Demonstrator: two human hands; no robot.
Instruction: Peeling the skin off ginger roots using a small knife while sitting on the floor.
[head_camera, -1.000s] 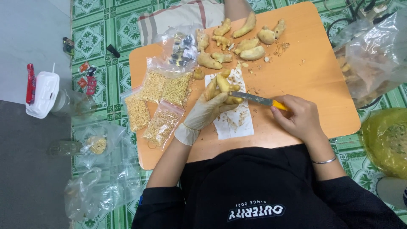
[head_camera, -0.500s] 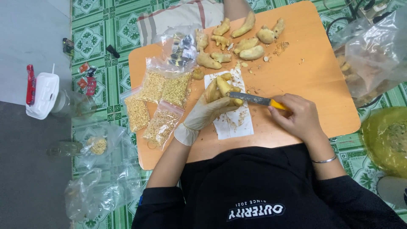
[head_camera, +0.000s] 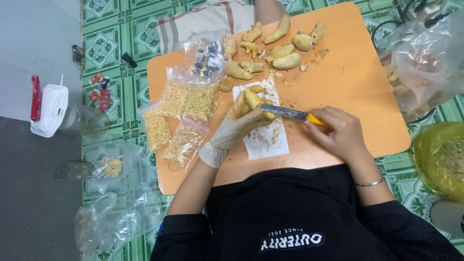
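My left hand (head_camera: 237, 126), in a pale glove, grips a peeled piece of ginger (head_camera: 254, 98) above a white paper sheet (head_camera: 266, 137) strewn with peel scraps. My right hand (head_camera: 340, 133) is bare and holds a knife with a yellow handle (head_camera: 290, 114); its blade lies against the ginger. More ginger roots (head_camera: 278, 48) lie in a loose pile at the far side of the orange wooden table (head_camera: 357, 101).
Several small plastic bags of chopped yellowish bits (head_camera: 186, 104) lie on the table's left part. On the green tiled floor stand a white-lidded jar (head_camera: 53, 111), clear bags (head_camera: 116, 212), a big plastic bag (head_camera: 425, 63) and a yellow-green bag (head_camera: 442, 157) at right.
The knife blade has shifted slightly along the ginger in my left hand. Both hands stay in the same place over the paper.
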